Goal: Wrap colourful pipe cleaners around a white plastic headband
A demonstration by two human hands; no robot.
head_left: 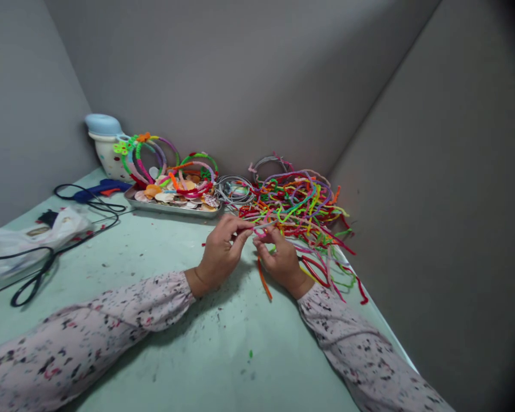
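Observation:
Both hands meet over the middle of the table, fingertips close together. My left hand (223, 249) is closed in a pinch on one end of a thin grey strip (264, 226), which runs across to the other hand. A short pink pipe cleaner (260, 233) is curled at the strip, and my right hand (281, 260) pinches it between thumb and fingers. The exact contact at the fingertips is too small to make out. Just below the right hand lies an orange pipe cleaner (264, 279). Red-handled scissors (315, 270), partly covered, rest beside the right wrist.
A heap of coloured pipe cleaners (309, 200) spreads at the right edge. Grey wire hoops (236, 189) lie beside a metal tray (175, 210) of shells and wrapped headbands (148, 163). Leftward are a blue-lidded cup (105, 146), a blue tool (98, 190), a black cable (54, 260) and a plastic bag (34, 237).

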